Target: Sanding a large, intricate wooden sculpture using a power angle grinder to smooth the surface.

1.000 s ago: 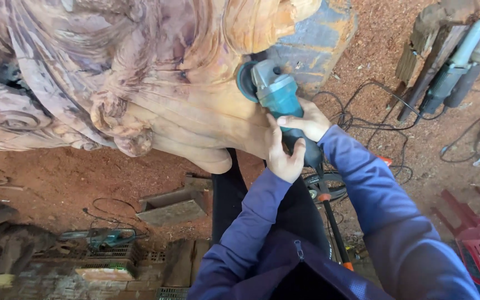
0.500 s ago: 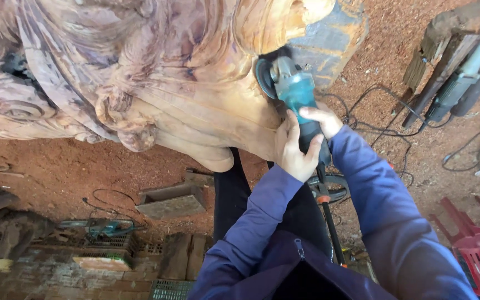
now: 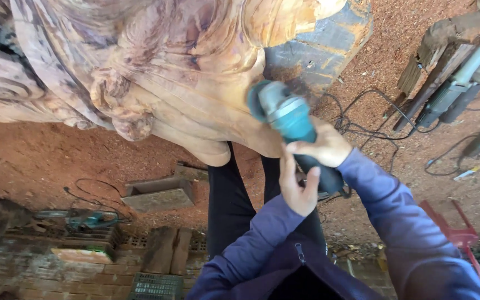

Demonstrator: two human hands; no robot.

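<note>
Both hands have slid the teal angle grinder [image 3: 284, 114] lower along the carved wood sculpture [image 3: 156, 66]. Right hand [image 3: 324, 145] and left hand [image 3: 298, 186] clasp its dark body; the wood looks smooth, swirled, reddish-tan.

Lighting: bright, even daylight, soft shadows on red dirt ground [image 3: 56, 155]. Mild glare on pale wood carving [image 3: 184, 72]. Focus: centre fairly sharp; slight motion blur; edges stretched by wide-angle distortion.
</note>
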